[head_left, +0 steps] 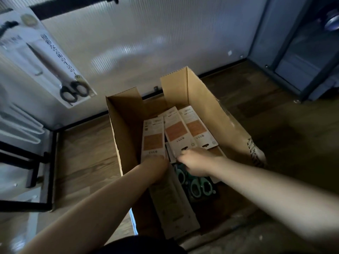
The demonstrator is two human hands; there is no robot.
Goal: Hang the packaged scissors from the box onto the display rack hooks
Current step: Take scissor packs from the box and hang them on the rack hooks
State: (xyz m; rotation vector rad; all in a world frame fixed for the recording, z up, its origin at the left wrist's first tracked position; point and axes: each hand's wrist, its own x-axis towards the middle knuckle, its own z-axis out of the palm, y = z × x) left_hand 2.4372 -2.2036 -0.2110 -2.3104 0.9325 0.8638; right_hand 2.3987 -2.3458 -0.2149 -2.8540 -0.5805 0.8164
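An open cardboard box (205, 99) stands on the wooden floor. Several packaged scissors lie in it back side up, each with an orange panel. My left hand (156, 166) reaches in and curls over the near end of the left package (153, 138); its fingertips are hidden. My right hand (195, 162) has its fingers curled at the near edge of the middle package (176, 131), by the hang hole. A third package (197, 127) lies to the right. Below my right hand lies a package of teal-handled scissors (199, 186). One package of black-handled scissors (55, 57) hangs on the rack at upper left.
White wire hooks (22, 129) jut out from the display rack at the left, above its black frame (45, 180). A long cardboard flap (174, 208) hangs into the box near me. A dark cabinet (302, 52) stands at the far right by the pale wall.
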